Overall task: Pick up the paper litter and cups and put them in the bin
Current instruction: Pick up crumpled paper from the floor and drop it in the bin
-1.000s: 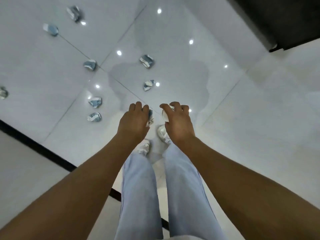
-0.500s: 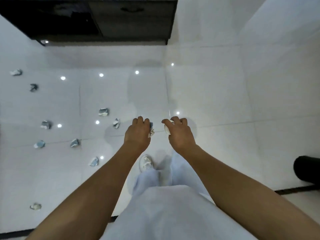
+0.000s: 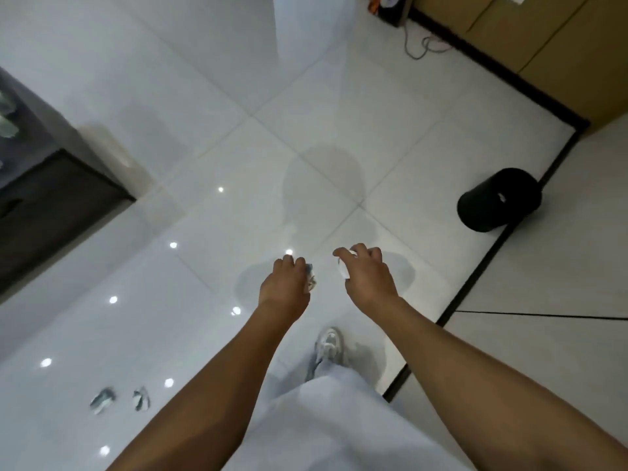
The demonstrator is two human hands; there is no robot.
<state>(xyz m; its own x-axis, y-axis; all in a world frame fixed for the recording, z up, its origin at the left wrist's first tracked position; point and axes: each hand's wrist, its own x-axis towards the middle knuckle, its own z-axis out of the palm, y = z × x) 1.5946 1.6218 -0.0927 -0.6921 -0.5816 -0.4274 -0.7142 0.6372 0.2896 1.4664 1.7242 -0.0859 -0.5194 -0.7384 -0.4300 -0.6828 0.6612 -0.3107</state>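
While hands (image 3: 284, 286) grip litter (image 3: 311, 281), bin (image 3: 499, 199) stands (black).

Crumpled paper (image 3: 311, 279) mostly hidden inside our left hand (image 3: 284, 287), white cup (image 3: 343, 270) largely covered by our right hand (image 3: 368, 280), floor scraps (image 3: 103, 400) blurred, dark cabinet (image 3: 51, 198) cut off at left

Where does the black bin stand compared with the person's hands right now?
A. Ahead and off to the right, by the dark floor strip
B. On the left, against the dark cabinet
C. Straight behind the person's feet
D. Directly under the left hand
A: the black bin stands on the floor ahead and to the right of the right hand and the left hand, beside the dark floor strip.
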